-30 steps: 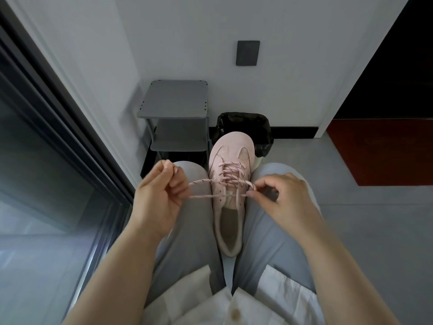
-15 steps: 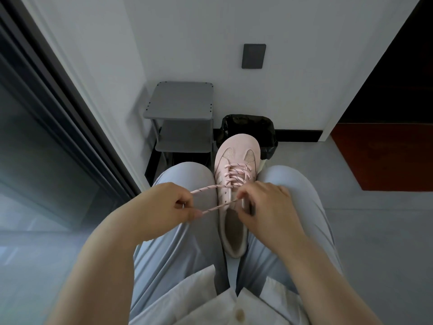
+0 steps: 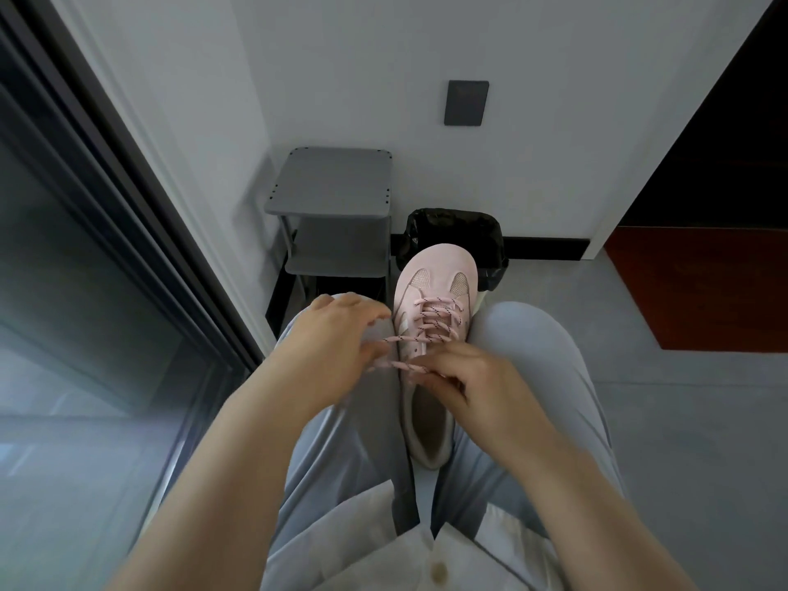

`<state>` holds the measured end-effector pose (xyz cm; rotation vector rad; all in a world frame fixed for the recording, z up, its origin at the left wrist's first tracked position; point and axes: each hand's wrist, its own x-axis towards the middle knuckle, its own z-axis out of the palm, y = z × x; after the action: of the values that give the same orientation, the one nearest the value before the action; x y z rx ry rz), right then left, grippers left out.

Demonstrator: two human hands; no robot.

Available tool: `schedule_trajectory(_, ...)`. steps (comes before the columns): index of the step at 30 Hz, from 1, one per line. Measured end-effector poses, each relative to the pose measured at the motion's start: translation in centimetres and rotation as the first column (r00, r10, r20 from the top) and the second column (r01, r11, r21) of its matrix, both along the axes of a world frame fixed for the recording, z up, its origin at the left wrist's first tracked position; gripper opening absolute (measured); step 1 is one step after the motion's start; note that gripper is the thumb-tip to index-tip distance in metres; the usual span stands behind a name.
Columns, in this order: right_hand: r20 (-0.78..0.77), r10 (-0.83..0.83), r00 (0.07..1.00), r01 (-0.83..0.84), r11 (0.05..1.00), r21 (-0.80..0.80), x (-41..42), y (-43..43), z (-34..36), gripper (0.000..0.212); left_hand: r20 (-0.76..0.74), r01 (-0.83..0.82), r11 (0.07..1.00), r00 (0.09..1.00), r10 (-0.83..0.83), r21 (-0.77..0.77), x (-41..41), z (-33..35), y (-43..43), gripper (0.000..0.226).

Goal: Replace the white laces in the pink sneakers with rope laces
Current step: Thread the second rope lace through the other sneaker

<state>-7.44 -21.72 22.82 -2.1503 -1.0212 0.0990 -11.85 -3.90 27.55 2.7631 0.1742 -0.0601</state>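
Where both thighs meet, pink sneaker (image 3: 430, 334) just beside left hand (image 3: 330, 347)

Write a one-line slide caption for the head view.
Both hands, left and right, work a pink rope lace through a pink sneaker wedged between the knees.

sneaker (image 3: 435, 279): pale pink, mesh toe panels slightly darker pink, white side stripes. rope lace (image 3: 430, 324): pink with dark flecks. trousers (image 3: 533, 368): light grey-blue. shirt (image 3: 426, 556): white. shelf unit (image 3: 332, 181): grey. bin bag (image 3: 452, 228): black. wall plate (image 3: 467, 103): dark grey. mat (image 3: 699, 287): reddish brown.
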Motion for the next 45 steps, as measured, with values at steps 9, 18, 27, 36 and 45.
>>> schedule_trajectory(9, -0.215, -0.107, 0.971, 0.140, 0.980, 0.140, -0.6, 0.1, 1.3, 0.026, 0.001, -0.059, 0.880, 0.998, 0.068, -0.472, 0.6, 2.0, -0.1, 0.022)
schedule_trajectory(18, -0.533, 0.100, 0.840, 0.118, 0.925, 0.360, -1.9, 2.0, 1.4, 0.016, -0.035, -0.117, 0.479, 0.984, 0.177, -0.870, 1.7, 2.0, -1.7, 0.023)
schedule_trajectory(27, -0.109, -0.164, 0.980, 0.177, 0.976, 0.128, 0.6, -1.4, 1.0, 0.024, 0.116, -0.184, 0.875, 0.958, 0.261, -0.447, 1.5, -0.7, 1.7, 0.013)
schedule_trajectory(36, 0.026, -0.283, 0.959, 0.276, 0.950, 0.149, 0.8, 0.3, 0.3, 0.005, 0.362, 0.342, 0.910, 0.900, -0.245, -0.235, 0.9, -2.5, -2.1, 0.028)
schedule_trajectory(45, 0.235, -0.328, 0.915, 0.341, 0.940, -0.017, 1.0, 0.6, -1.0, 0.014, 0.443, 0.112, 0.974, 0.897, -0.014, -0.196, 0.3, -3.9, -0.1, 0.019)
